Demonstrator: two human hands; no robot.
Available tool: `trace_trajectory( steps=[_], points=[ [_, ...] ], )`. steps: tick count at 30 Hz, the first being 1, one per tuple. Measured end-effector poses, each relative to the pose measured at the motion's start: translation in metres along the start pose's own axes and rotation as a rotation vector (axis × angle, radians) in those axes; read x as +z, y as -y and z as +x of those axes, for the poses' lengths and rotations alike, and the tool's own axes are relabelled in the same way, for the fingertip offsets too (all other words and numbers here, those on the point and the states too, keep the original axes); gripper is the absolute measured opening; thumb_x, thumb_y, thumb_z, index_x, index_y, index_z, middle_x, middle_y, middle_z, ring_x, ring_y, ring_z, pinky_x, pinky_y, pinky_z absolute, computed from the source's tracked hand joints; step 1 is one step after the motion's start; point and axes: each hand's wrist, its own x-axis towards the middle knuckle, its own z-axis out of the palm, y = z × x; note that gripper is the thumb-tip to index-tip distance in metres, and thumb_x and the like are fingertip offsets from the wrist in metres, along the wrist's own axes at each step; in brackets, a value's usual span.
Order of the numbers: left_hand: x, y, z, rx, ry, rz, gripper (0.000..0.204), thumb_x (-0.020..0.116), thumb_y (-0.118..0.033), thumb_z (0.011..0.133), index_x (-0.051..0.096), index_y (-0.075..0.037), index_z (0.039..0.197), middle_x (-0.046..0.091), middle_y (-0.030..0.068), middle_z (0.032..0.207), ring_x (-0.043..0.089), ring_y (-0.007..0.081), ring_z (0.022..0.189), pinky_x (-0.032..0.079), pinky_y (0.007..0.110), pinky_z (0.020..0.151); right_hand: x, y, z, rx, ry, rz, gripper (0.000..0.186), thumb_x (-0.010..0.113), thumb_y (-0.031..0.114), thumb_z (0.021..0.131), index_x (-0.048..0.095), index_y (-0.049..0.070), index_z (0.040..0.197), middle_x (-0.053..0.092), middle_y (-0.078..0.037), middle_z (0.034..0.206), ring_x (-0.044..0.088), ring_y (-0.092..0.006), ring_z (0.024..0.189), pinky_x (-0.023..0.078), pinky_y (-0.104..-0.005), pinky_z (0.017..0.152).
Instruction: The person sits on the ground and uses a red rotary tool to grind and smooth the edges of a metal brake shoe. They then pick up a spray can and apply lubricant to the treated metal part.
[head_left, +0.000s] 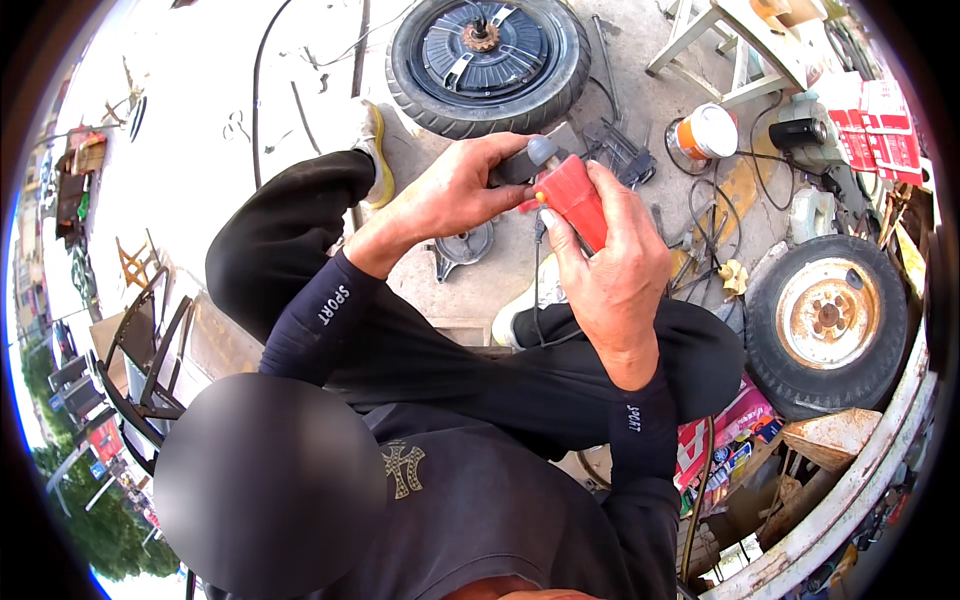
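Note:
My right hand (pixel 622 262) is closed around a red box-shaped tool (pixel 574 205) with a small yellow knob on its side. A rounded grey-blue tip (pixel 541 150) sticks out at the tool's far end. Opposite it, my left hand (pixel 452 192) pinches a dark, flat-sided piece (pixel 514 169) between thumb and fingers. The piece is close beside the tip; I cannot tell whether they touch. A thin black cord (pixel 539 232) hangs below the tool. On the ground under my hands lies a round grey metal cover (pixel 463 246).
Ahead lies a hub-motor wheel (pixel 400 85) with a black tyre. To the right are a black metal bracket (pixel 622 152), a white-and-orange tub (pixel 707 132), tangled cables (pixel 712 232), a stool (pixel 730 90) and a rusty-rimmed wheel (pixel 775 330). A folding chair (pixel 143 350) stands left.

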Motion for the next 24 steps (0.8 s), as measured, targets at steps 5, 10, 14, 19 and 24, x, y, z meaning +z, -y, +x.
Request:
trace_trajectory(
  steps=[5,10,14,19,24],
  points=[
    [0.006,0.002,-0.003,0.058,-0.087,-0.065,0.052,0.075,-0.003,0.093,0.057,0.004,0.141,0.072,0.0079,0.111,0.065,0.0081,0.097,0.056,0.029,0.089,0.000,-0.004,0.001,-0.021,0.012,0.003,0.058,0.086,0.018,0.081,0.061,0.004,0.131,0.070,-0.016,0.107,0.071,-0.0359,0.093,0.057,-0.0445,0.078],
    [0.004,0.005,-0.002,0.060,-0.082,0.015,0.051,0.077,-0.005,0.093,0.059,0.003,0.140,0.071,0.0074,0.116,0.064,0.0096,0.102,0.056,0.031,0.091,0.000,-0.008,0.006,0.076,-0.016,-0.110,0.061,0.088,0.019,0.079,0.062,0.005,0.132,0.070,-0.015,0.108,0.072,-0.0362,0.095,0.058,-0.0436,0.081],
    [0.001,0.006,-0.002,0.081,-0.052,0.122,0.051,0.077,-0.005,0.093,0.060,0.003,0.139,0.070,0.0087,0.120,0.064,0.0104,0.105,0.055,0.032,0.093,0.003,0.003,-0.002,-0.031,0.031,-0.018,0.057,0.086,0.020,0.081,0.062,0.006,0.131,0.069,-0.014,0.106,0.071,-0.0358,0.093,0.057,-0.0444,0.077],
    [0.004,0.007,0.000,0.106,-0.095,0.114,0.049,0.075,-0.001,0.092,0.061,0.002,0.138,0.070,0.0079,0.116,0.063,0.0100,0.103,0.055,0.032,0.092,-0.001,-0.007,0.003,0.059,0.025,-0.085,0.061,0.087,0.021,0.080,0.061,0.006,0.133,0.069,-0.015,0.108,0.071,-0.0359,0.097,0.058,-0.0436,0.079],
    [0.004,0.008,0.000,0.115,-0.093,0.100,0.049,0.075,-0.001,0.092,0.061,0.001,0.138,0.070,0.0073,0.113,0.063,0.0101,0.102,0.054,0.031,0.092,0.004,-0.006,0.002,0.056,-0.004,-0.090,0.062,0.088,0.020,0.079,0.061,0.006,0.133,0.070,-0.015,0.108,0.071,-0.0355,0.098,0.058,-0.0439,0.080]
  ],
)
